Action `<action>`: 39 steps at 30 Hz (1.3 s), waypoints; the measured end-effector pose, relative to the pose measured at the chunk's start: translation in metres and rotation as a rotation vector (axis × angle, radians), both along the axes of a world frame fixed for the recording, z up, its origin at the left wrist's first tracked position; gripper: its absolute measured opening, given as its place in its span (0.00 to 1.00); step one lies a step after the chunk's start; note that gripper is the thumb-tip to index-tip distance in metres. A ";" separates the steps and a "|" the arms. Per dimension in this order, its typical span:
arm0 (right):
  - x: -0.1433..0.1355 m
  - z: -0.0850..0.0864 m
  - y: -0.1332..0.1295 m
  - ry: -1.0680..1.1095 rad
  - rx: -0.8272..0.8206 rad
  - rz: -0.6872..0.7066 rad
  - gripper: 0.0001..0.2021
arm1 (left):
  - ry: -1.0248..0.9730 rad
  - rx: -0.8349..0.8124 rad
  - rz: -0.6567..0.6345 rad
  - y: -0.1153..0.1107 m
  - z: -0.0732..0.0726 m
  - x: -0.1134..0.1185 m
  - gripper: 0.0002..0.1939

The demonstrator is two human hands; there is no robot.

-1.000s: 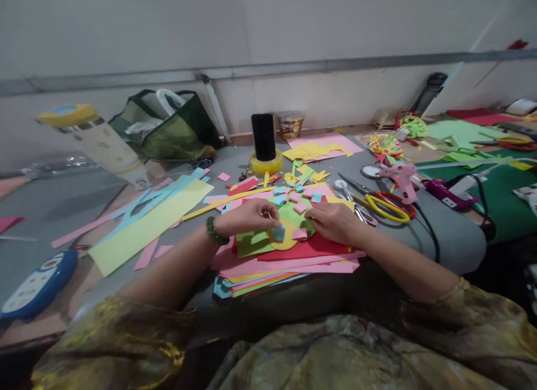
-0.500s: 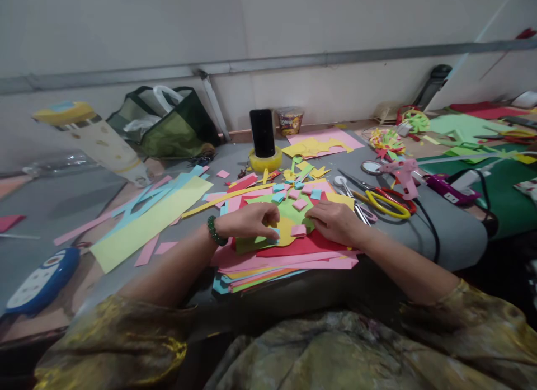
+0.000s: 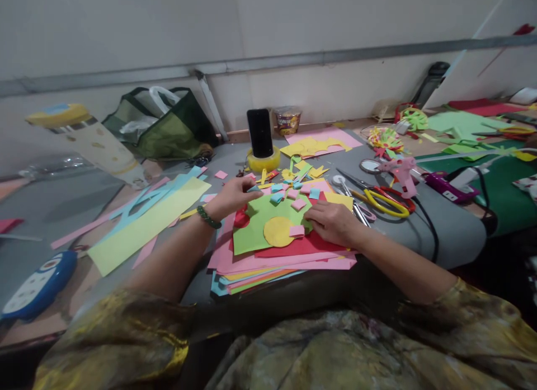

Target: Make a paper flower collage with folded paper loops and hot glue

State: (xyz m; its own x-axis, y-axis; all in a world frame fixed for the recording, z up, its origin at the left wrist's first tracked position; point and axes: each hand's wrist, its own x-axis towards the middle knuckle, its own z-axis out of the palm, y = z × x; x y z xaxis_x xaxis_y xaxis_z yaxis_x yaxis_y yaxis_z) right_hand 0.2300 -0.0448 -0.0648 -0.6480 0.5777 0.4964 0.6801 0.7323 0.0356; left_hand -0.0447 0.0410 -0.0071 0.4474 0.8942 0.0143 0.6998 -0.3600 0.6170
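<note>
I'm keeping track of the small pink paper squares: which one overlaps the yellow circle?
The pink square closest to the person, lying across the right edge of the yellow circle; the other pink squares lie farther away, off the circle.

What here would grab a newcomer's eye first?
Probably the bright yellow circle on the green sheet, near the middle of the picture. Then the black phone standing upright behind the papers, and the pink glue gun on the right, beside the scissors with yellow handles.
</note>
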 end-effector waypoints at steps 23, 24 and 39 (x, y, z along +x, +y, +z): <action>0.102 0.055 -0.032 0.548 0.000 -1.330 0.18 | 0.511 0.236 -0.462 -0.091 -0.002 0.018 0.11; 0.111 0.060 -0.029 0.533 -0.076 -1.398 0.18 | 0.476 0.244 -0.489 -0.090 -0.003 0.017 0.12; 0.111 0.086 0.007 0.762 -0.250 -1.443 0.20 | 0.323 0.323 -0.687 -0.078 -0.008 0.006 0.11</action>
